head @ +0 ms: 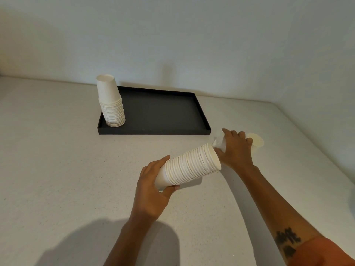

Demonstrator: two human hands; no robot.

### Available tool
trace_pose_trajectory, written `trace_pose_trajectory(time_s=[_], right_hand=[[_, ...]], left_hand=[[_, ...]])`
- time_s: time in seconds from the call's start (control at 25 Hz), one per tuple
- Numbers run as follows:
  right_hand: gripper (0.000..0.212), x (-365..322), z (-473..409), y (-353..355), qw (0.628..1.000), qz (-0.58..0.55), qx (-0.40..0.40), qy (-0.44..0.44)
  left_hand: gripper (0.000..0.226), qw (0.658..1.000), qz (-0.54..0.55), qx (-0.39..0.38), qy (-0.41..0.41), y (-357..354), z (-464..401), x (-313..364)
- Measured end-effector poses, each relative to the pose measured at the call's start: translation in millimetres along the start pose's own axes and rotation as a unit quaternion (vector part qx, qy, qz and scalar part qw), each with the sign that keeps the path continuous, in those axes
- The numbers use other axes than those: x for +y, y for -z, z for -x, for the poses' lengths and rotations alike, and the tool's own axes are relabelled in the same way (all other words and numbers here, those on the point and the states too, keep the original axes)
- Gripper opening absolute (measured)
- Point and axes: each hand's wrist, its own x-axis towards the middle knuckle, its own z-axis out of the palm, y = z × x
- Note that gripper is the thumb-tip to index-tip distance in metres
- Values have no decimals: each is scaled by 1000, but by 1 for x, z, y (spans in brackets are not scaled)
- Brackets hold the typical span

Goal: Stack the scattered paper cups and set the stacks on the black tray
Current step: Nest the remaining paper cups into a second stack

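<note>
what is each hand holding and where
Left hand grips the cup stack at its closed bottom end; right hand grasps a blurred single cup around its side.

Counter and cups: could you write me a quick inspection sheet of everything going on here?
Surface: pale speckled counter, shadow at near edge.
Job's things: black tray with one upside-down stack in its left end; second stack held sideways; blurred cup in grip; loose cup beyond it.
Clutter: nothing seen.
Grips: left hand around second stack's base; right hand closed on blurred cup.
Cables: nothing seen.
Surroundings: plain wall, corner at right.
</note>
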Motion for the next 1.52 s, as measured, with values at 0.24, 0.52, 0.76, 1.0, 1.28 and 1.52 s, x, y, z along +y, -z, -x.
trace_pose_trajectory(time_s=[0.24, 0.52, 0.76, 1.0, 1.28, 1.52], right_hand=[[69, -3, 46, 59, 856, -494, 48, -145], [62, -17, 95, 104, 701, -705, 16, -105], [73, -36, 117, 102, 811, -583, -43, -33], [66, -40, 121, 97, 865, -485, -122, 31], [67, 26, 56, 78, 956, -286, 53, -41], [102, 94, -8, 33, 990, -26, -105, -93]], left_hand=[[80, 1000, -4, 3, 2, 1, 1, -1], [78, 1000, 5, -4, 3, 6, 4, 3], [77, 997, -11, 0, 75, -5, -4, 4], [70, 998, 23, -47, 17, 2, -1, 4], [76, 998, 12, -44, 53, 11, 8, 12], [73, 974, -51, -61, 214, 2, -13, 10]])
